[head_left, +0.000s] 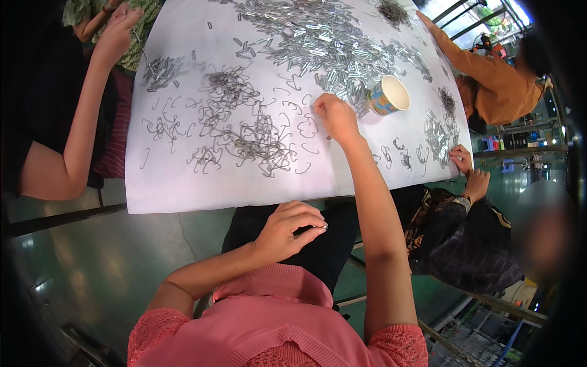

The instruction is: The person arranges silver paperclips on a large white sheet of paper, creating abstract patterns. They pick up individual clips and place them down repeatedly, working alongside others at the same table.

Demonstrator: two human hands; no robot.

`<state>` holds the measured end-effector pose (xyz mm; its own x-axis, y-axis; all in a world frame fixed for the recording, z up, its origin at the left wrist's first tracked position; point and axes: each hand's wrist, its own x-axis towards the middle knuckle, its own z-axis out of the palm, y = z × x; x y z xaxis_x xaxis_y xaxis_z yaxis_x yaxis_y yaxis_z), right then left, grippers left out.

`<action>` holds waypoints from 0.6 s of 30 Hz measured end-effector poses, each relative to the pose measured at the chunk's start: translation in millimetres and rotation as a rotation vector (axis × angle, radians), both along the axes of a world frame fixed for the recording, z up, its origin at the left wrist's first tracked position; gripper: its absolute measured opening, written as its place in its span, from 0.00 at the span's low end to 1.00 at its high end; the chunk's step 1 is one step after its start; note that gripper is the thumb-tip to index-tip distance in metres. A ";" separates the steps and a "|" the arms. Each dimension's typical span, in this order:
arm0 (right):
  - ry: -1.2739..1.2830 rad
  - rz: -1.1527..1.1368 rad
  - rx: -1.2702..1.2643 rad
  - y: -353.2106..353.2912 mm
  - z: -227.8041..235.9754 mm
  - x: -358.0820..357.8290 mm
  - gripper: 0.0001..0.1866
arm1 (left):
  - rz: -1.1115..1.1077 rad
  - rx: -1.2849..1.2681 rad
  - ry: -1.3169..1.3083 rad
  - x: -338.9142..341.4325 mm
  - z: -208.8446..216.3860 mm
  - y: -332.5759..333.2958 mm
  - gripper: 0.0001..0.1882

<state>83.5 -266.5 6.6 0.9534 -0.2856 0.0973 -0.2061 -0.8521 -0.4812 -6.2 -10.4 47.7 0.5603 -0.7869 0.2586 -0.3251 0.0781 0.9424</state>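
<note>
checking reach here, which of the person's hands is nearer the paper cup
Right. The right hand rests on the white table just left of the paper cup; the left hand is off the table edge, near the lap, pinching a small metal piece.

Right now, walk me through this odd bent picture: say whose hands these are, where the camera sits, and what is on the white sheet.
The camera sits on a person's head and looks down; its wide lens bends the edges. The left hand, over the lap, pinches a small metal piece. The right hand reaches onto the white sheet, among bent wire hooks. Farther off lie a heap of shiny metal clips and a paper cup tipped on its side. Other people's hands work around the edges.
</note>
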 end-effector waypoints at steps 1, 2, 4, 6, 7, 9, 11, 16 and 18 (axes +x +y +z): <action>0.021 0.024 -0.048 -1.2 -0.8 0.7 0.03 | 0.005 0.000 -0.006 -1.9 -1.5 -0.5 0.05; 0.043 0.049 -0.096 -2.1 -1.4 1.6 0.03 | 0.011 -0.001 -0.012 -4.0 -2.3 -0.9 0.04; 0.115 0.087 -0.162 -1.4 -2.7 6.8 0.03 | 0.011 0.000 -0.015 -7.5 -1.2 -1.4 0.04; 0.154 0.116 -0.253 -1.9 -4.7 9.5 0.04 | 0.009 0.000 -0.020 -9.5 -0.2 -2.8 0.05; 0.156 0.129 -0.306 -0.2 -7.4 11.7 0.04 | 0.011 0.002 -0.023 -10.4 0.6 -2.5 0.05; 0.082 0.131 -0.259 2.8 -12.1 13.3 0.04 | 0.018 0.000 -0.027 -12.5 1.9 -1.4 0.05; -0.062 0.119 -0.053 3.3 -14.2 4.9 0.05 | 0.036 -0.009 -0.025 -16.1 1.3 -0.9 0.05; -0.061 -0.089 0.923 9.1 -0.9 -28.9 0.04 | 0.040 0.013 -0.064 -15.5 2.8 -2.4 0.04; -0.068 -0.108 1.243 9.7 -5.0 -47.7 0.03 | 0.039 0.009 -0.064 -15.9 0.9 -4.2 0.04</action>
<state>35.7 -256.7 1.6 0.9230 -0.2960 -0.2461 -0.1898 0.2064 -0.9599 -22.1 -14.6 48.6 0.5733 -0.7671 0.2880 -0.3870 0.0563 0.9204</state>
